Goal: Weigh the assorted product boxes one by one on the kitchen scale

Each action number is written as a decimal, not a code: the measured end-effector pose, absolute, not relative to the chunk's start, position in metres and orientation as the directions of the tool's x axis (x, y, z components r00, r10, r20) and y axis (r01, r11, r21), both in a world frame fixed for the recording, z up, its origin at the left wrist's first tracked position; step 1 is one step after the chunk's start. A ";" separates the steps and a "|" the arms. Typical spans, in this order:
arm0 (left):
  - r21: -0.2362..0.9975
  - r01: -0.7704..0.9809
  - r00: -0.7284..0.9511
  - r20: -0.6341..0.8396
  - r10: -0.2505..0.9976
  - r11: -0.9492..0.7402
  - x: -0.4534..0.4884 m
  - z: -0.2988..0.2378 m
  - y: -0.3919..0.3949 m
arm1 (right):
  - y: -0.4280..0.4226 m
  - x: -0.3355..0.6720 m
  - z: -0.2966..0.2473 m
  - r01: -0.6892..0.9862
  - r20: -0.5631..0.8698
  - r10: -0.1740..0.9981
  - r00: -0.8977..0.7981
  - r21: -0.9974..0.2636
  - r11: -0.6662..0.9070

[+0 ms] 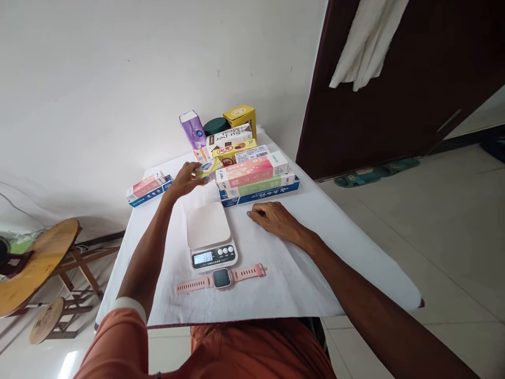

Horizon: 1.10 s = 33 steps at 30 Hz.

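My left hand [188,180] is closed on one end of a small yellow-and-white box [210,168], beside the stacked cartons at the back of the table. On the white cloth, my right hand [273,217] rests with its fingers curled in and nothing visible in them. It lies just in front of a stack made of a pink carton [252,171], a green carton [260,185] and a blue carton [262,195]. Between my arms sits a white kitchen scale [209,226] with a lit display and a bare plate. A pink-strapped smartwatch [222,278] lies before it.
Behind the stack stand a purple tissue pack [193,130], a dark green lid [216,125], a tall yellow box [241,117] and a white "Super Meal" carton [229,138]. Small cartons [149,188] lie at the table's left edge. A wooden stool [48,320] is on the floor.
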<state>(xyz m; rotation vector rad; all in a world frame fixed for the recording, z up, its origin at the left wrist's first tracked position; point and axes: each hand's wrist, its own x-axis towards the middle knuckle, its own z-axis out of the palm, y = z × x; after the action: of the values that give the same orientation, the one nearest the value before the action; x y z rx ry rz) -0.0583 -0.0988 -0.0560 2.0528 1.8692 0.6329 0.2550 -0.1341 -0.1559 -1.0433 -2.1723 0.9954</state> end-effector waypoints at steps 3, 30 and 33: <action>0.515 0.855 -0.032 0.156 0.987 -0.054 -0.080 -0.056 -0.133 | -0.134 0.255 -0.155 0.420 0.140 0.814 -0.564 -0.800 0.429; 0.303 0.951 0.055 0.046 0.997 -0.066 -0.078 -0.086 -0.217 | -0.141 0.257 -0.155 0.449 0.067 0.817 -0.573 -0.808 0.382; 0.338 0.940 -0.015 0.185 0.983 -0.050 -0.112 -0.074 -0.208 | -0.139 0.257 -0.159 0.449 0.062 0.819 -0.571 -0.811 0.374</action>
<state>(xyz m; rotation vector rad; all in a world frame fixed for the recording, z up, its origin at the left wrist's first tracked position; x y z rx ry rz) -0.1119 -0.2077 -0.0741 2.1221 2.0839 0.5705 0.2567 -0.1395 -0.1587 -1.0945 -2.1799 1.0754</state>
